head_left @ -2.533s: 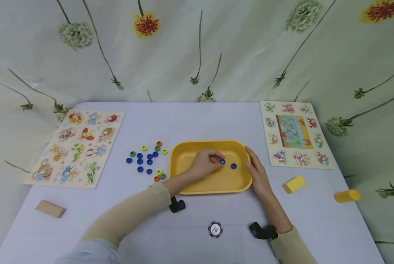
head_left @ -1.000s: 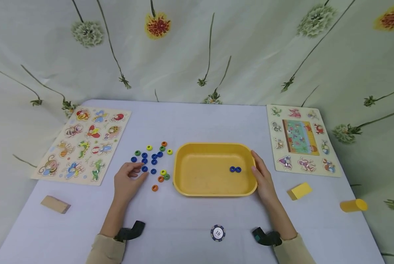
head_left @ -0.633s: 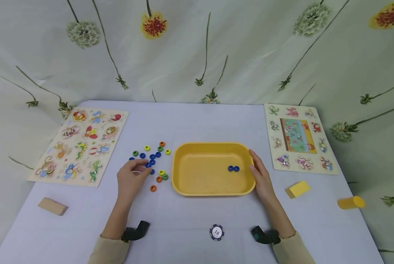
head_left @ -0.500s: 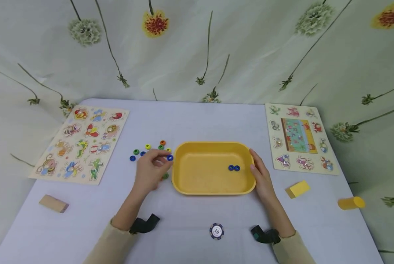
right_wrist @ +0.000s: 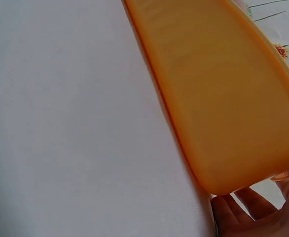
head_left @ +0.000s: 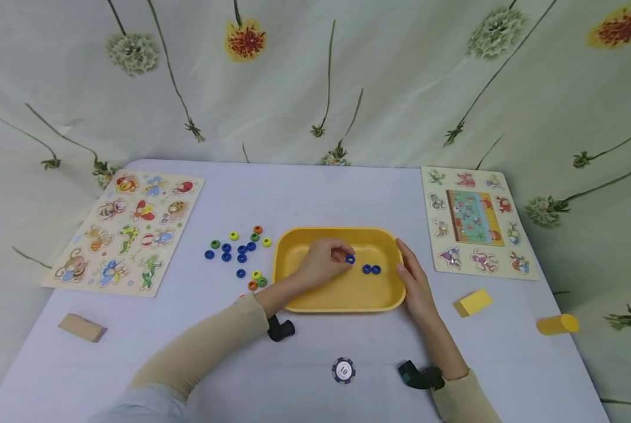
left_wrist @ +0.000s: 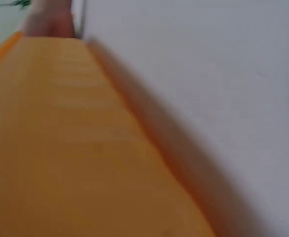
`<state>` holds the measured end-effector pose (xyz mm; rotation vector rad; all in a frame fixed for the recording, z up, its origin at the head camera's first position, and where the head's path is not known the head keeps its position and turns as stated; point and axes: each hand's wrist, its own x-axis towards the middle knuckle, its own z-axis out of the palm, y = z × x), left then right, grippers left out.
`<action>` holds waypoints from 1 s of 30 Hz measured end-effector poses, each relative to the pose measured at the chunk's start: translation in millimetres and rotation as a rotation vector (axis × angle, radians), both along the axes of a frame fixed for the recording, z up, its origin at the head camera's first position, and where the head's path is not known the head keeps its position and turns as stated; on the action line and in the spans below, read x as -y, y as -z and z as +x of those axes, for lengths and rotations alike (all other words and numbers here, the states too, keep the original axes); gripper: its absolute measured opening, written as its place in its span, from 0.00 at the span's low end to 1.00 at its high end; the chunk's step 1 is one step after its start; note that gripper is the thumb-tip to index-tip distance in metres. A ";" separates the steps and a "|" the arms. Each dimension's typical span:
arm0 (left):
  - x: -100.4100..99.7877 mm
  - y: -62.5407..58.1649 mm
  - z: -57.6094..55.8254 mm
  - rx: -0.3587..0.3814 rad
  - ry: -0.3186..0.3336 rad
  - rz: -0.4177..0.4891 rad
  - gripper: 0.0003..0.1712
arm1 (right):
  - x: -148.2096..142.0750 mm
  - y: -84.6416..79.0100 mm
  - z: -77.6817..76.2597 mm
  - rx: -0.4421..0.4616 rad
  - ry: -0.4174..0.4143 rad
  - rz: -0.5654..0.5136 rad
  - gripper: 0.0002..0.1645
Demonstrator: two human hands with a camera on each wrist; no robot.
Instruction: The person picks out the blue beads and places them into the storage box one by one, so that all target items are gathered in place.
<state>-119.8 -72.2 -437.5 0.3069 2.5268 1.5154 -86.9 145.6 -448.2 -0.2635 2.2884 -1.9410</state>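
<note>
In the head view my left hand [head_left: 323, 262] is over the yellow tray [head_left: 342, 302], pinching a blue bead [head_left: 350, 259] between thumb and fingertips. Just right of it, two blue beads [head_left: 371, 269] lie side by side on the tray floor. At the tray's right end my right hand [head_left: 416, 285] grips the rim, thumb on the edge and fingers along the outside wall. The right wrist view shows those fingers [right_wrist: 253, 203] against the tray [right_wrist: 223, 98]. The left wrist view holds mostly blurred tray wall [left_wrist: 75, 138]; the pinched bead is hidden there.
Left of the tray lie loose blue, green, yellow and orange beads [head_left: 241, 258]. Picture puzzle boards stand at far left [head_left: 130, 229] and far right [head_left: 466, 217]. Also present are a wooden block [head_left: 81, 328], a yellow block [head_left: 473, 303], a yellow cylinder [head_left: 557, 325] and a poker chip [head_left: 343, 371].
After dropping one blue bead in the tray, my left hand went left, picked another blue bead from the loose group and carried it right over the tray. My right hand stayed at the rim.
</note>
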 end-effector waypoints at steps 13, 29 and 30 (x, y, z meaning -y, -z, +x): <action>-21.9 21.4 -6.0 -0.092 0.126 -0.182 0.12 | 2.1 -3.7 2.6 -0.006 -0.004 -0.019 0.27; 57.2 -49.5 49.5 -0.293 -0.071 0.022 0.21 | -4.2 16.9 -4.3 -0.027 0.003 -0.013 0.26; 71.6 -49.9 53.5 -0.297 -0.115 0.078 0.21 | -3.1 14.3 -3.5 -0.022 0.004 -0.013 0.26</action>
